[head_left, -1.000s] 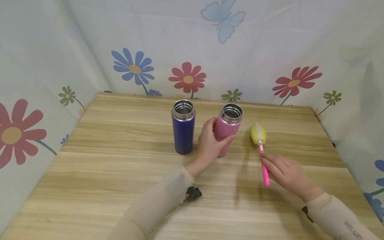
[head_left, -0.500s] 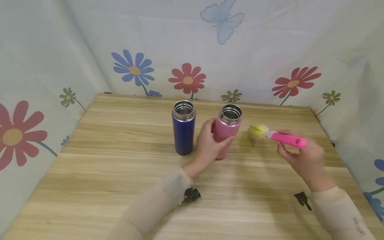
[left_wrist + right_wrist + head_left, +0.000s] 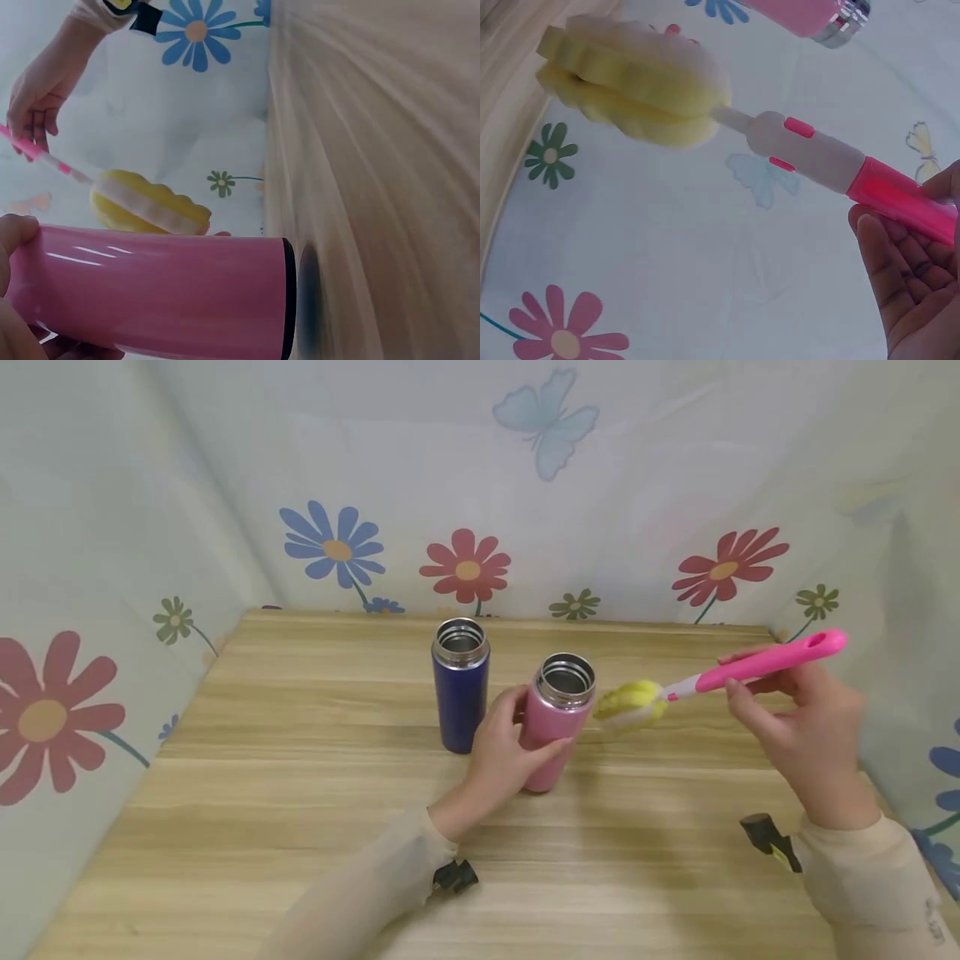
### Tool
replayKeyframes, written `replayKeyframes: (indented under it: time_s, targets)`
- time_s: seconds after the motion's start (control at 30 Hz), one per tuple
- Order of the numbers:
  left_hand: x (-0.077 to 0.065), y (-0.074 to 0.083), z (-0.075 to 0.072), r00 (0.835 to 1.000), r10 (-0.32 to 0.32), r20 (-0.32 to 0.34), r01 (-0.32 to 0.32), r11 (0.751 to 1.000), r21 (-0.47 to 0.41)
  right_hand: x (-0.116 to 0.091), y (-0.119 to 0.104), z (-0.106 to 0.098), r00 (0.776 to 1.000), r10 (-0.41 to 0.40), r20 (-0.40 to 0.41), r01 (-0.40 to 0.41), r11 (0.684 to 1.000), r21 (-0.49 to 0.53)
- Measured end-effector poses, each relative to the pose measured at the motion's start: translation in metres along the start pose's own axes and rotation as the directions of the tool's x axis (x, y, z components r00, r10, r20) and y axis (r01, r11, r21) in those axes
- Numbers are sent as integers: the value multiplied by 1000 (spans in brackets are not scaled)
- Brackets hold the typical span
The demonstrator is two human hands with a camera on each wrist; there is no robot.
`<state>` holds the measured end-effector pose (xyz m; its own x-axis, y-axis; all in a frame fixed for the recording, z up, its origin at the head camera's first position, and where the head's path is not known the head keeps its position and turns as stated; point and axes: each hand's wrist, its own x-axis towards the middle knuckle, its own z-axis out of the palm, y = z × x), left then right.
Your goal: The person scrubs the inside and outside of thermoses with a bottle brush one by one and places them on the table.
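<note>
Backdrop point(image 3: 637, 510): pale cloth, printed with flowers point(image 3: 465, 568) in red, blue and green and a light blue butterfly point(image 3: 547, 425), behind and beside the bench.
Bench point(image 3: 300, 735): light wood grain.
Left hand point(image 3: 498, 747): partly closed, thumb and fingers curled round the body of the pink bottle point(image 3: 555, 718).
Right hand point(image 3: 813, 727): pinching the bright pink handle point(image 3: 765, 666) of the brush point(image 3: 682, 687) between thumb and fingers.
Pink bottle: leaning slightly right, steel-rimmed mouth up; the left wrist view shows a narrow gap between its black base and the bench.
Brush: raised above the bench, handle end highest, yellow-and-white sponge head point(image 3: 630, 703) just beside the pink bottle on its right; whether they touch, cannot tell.
Blue bottle point(image 3: 460, 702): upright on the bench, left of the left hand, steel mouth facing up.
Sleeves point(image 3: 862, 872): beige, a black fitting point(image 3: 767, 837) at each wrist.
</note>
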<state>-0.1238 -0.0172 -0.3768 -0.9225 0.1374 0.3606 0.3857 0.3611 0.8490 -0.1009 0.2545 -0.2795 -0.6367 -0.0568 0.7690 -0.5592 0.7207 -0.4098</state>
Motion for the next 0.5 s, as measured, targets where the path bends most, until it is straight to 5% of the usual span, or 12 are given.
replayKeyframes:
  time_s: [0.33,0.43,0.5]
  targets:
    - [-22,-3,-19,998,52,42,-53,998,23,18,-13,-2,996,76,-36,-66,974,217]
    - [-29,-3,-23,996,66,64,-67,998,14,27,-18,-6,991,116,-70,-74,897,435]
    - [-32,-4,-25,995,78,69,-79,997,5,34,-23,-11,987,136,-83,-61,804,592]
